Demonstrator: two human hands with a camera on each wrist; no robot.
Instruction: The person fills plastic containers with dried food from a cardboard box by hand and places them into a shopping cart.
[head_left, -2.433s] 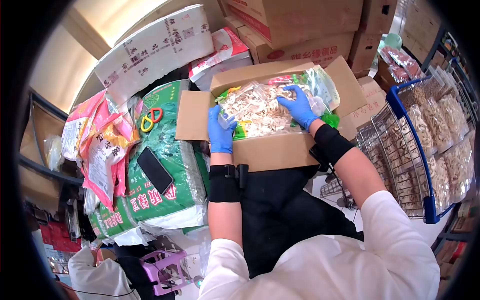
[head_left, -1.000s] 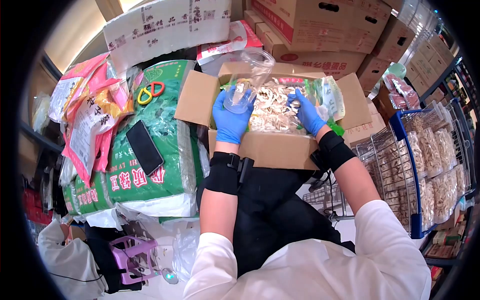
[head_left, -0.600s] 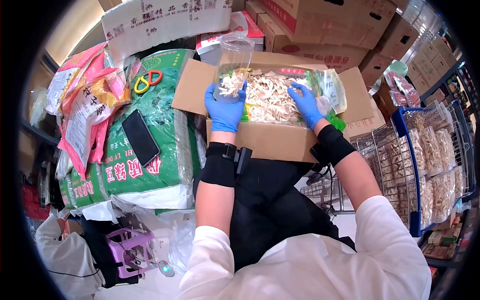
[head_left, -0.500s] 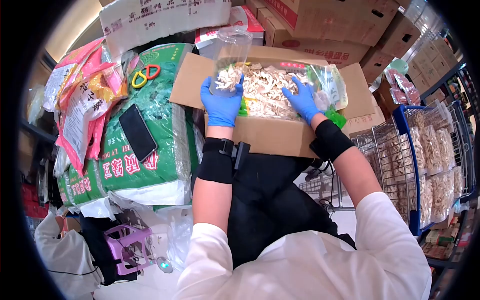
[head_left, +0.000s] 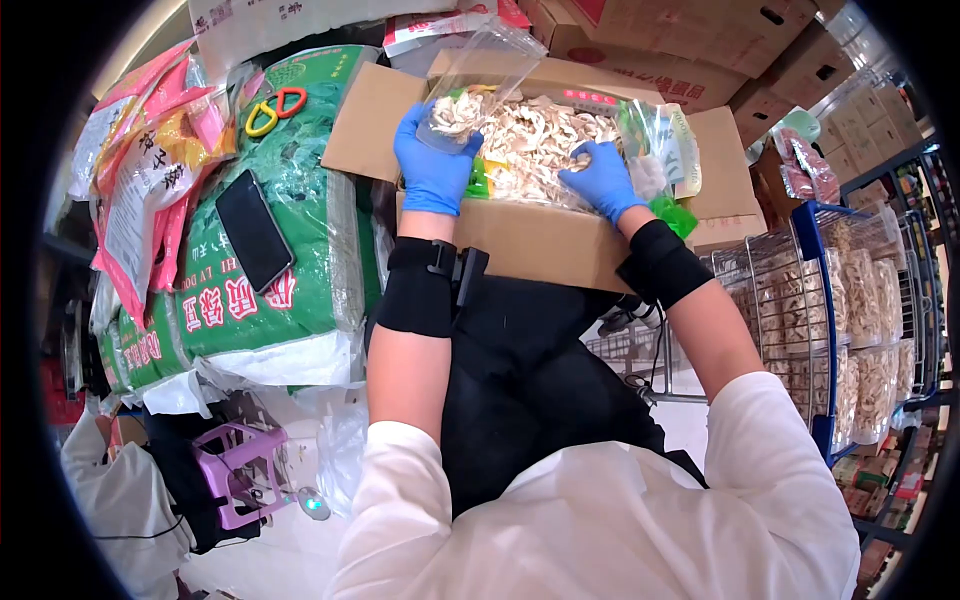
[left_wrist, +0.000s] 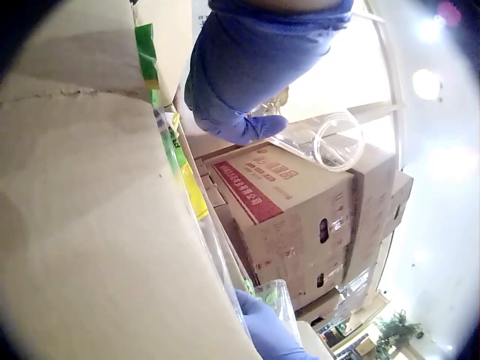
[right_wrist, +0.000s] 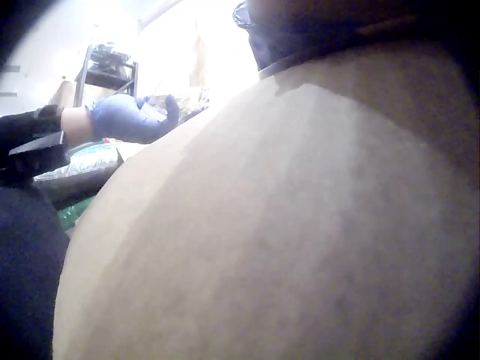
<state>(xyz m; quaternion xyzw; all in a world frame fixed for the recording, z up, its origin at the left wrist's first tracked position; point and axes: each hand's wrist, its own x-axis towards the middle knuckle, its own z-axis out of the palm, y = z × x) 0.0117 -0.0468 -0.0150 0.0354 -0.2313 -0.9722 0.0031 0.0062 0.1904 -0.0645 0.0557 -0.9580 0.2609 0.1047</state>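
Note:
My gloved left hand (head_left: 435, 165) grips a clear plastic jar (head_left: 496, 62) near its base, with its mouth tilted away to the right. Sliced dried mushrooms (head_left: 457, 114) lie in the lower end of the jar. In the left wrist view the jar's round rim (left_wrist: 339, 142) sticks out past the glove. An open cardboard box (head_left: 520, 238) holds a bed of mushroom slices (head_left: 535, 145) in clear plastic. Over the right side of that bed, my gloved right hand (head_left: 603, 182) pinches slices between curled thumb and fingers. The box wall hides this hand in the right wrist view.
Green sacks (head_left: 290, 215) at left carry a phone (head_left: 254, 231) and scissors (head_left: 276, 112). Pink packets (head_left: 150, 190) lie beside them. A wire basket (head_left: 835, 330) of bagged mushrooms stands at right. Stacked cartons (head_left: 690, 35) rise behind the box, and a purple stool (head_left: 240, 475) stands lower left.
My left hand has come up with the jar, first seen lying low at the box's left side, and now tilts it rightward. My right fingers have curled in among the slices. The head view has shifted.

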